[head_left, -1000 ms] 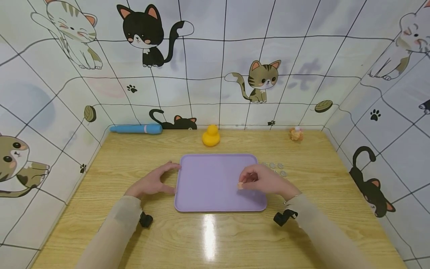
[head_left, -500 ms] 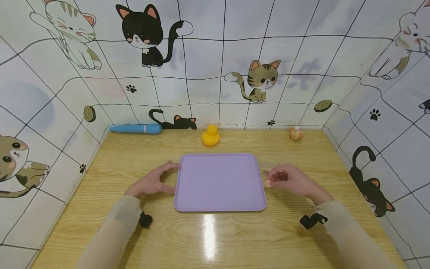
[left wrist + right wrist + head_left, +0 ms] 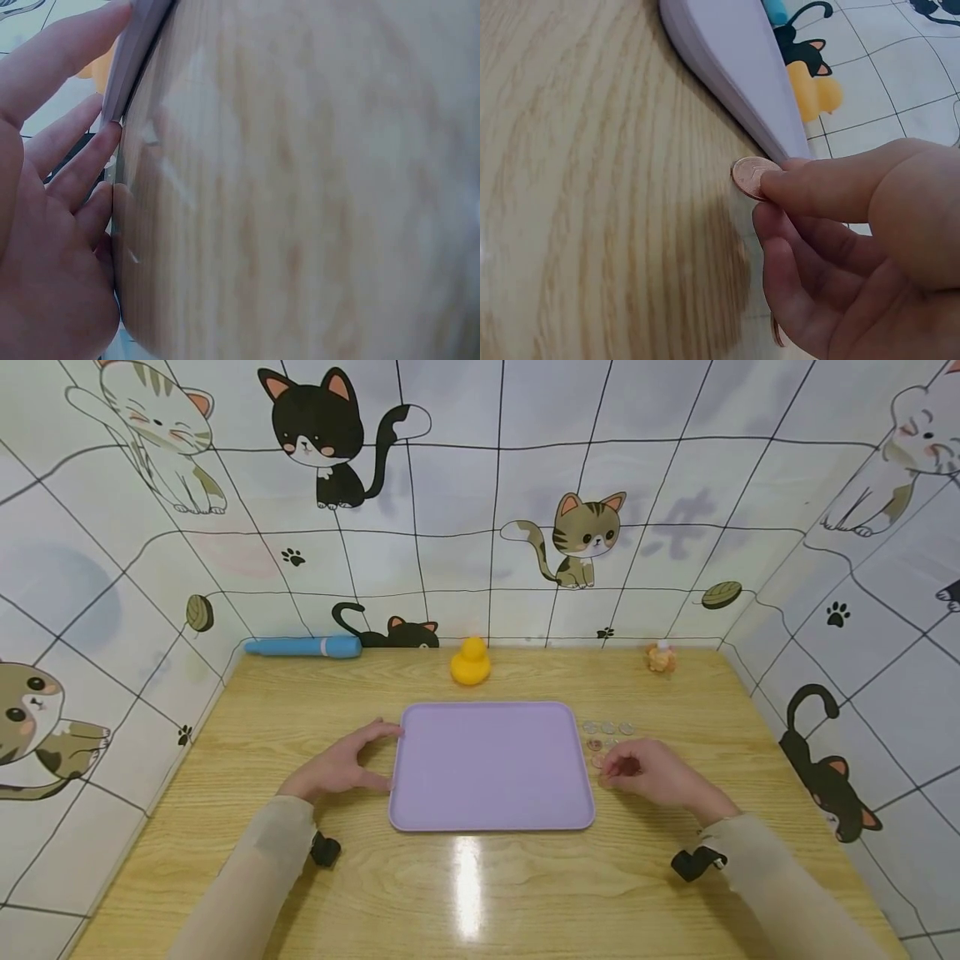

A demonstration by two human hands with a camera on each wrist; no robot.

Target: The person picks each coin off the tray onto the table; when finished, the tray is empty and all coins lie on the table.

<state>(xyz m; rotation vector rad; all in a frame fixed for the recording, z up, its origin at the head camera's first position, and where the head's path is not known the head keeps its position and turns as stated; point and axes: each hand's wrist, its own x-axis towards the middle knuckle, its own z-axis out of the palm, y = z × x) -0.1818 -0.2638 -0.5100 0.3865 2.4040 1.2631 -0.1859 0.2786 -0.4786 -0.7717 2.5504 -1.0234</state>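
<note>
My left hand (image 3: 347, 763) is at the purple tray (image 3: 491, 768), with thumb and extended fingertips at its left rim. The left wrist view shows those fingers reaching to the tray's side (image 3: 139, 56). Beside the tray's right rim, my right hand (image 3: 651, 772) has its fingers curled. Between thumb and fingers it pinches a copper coin (image 3: 748, 175), tilted up, as the right wrist view shows. Another copper coin (image 3: 597, 761) lies on the table by the fingertips. Behind it are a darker coin (image 3: 595, 744) and a row of silver coins (image 3: 608, 727).
A yellow rubber duck (image 3: 471, 663) stands behind the tray. Along the back wall lies a blue cylindrical object (image 3: 303, 647). A small orange figure (image 3: 662, 657) sits at the back right. Cat-printed walls (image 3: 457, 493) enclose the wooden table (image 3: 360, 877) at back and sides.
My right hand has moved right, from over the tray to beside its right rim, then slightly nearer me. A copper coin now shows on the table by its fingertips. The left hand stays put.
</note>
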